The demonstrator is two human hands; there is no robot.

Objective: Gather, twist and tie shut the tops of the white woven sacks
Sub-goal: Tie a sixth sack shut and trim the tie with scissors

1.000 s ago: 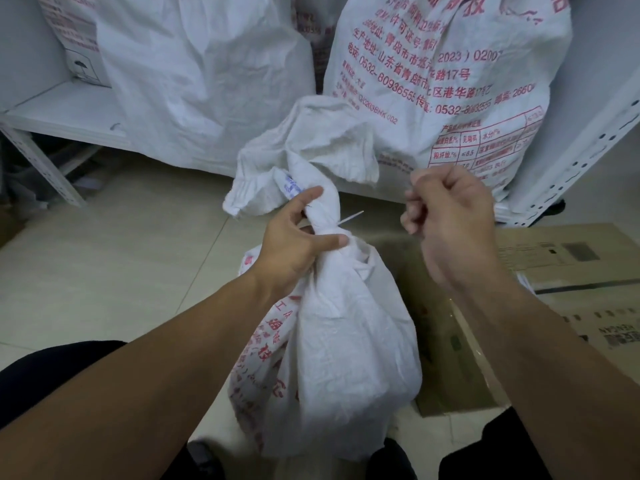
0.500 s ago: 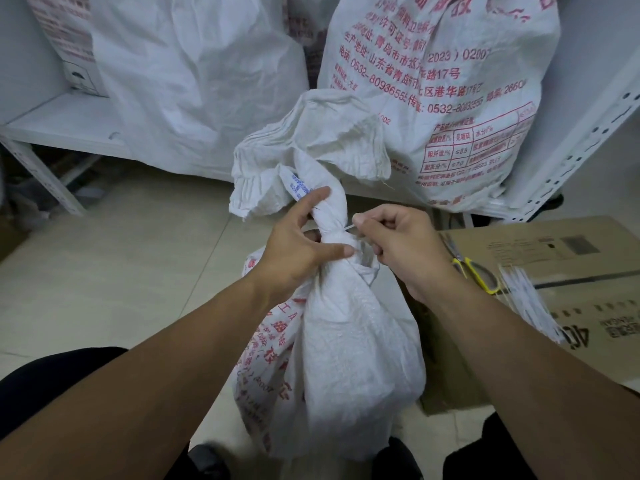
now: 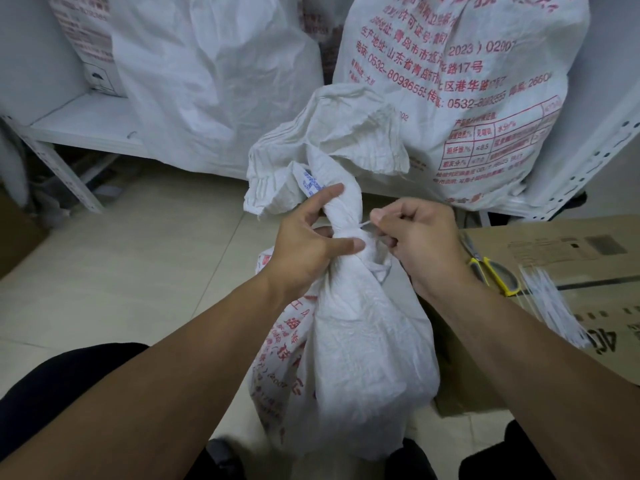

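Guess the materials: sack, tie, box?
Sack: woven plastic by the look, matte white, crinkled, stray threads at the rim.
Tie: thin stiff white strip, probably plastic; too small to be sure.
Box: brown cardboard, matte, dark print.

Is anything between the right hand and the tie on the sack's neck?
Nothing visible. The right hand pinches the white tie right at the sack's twisted neck, and the left hand grips that neck from the opposite side.

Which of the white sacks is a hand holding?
The small sack in front: the left hand grips its twisted neck. The plain sack and the printed sack behind it are untouched.
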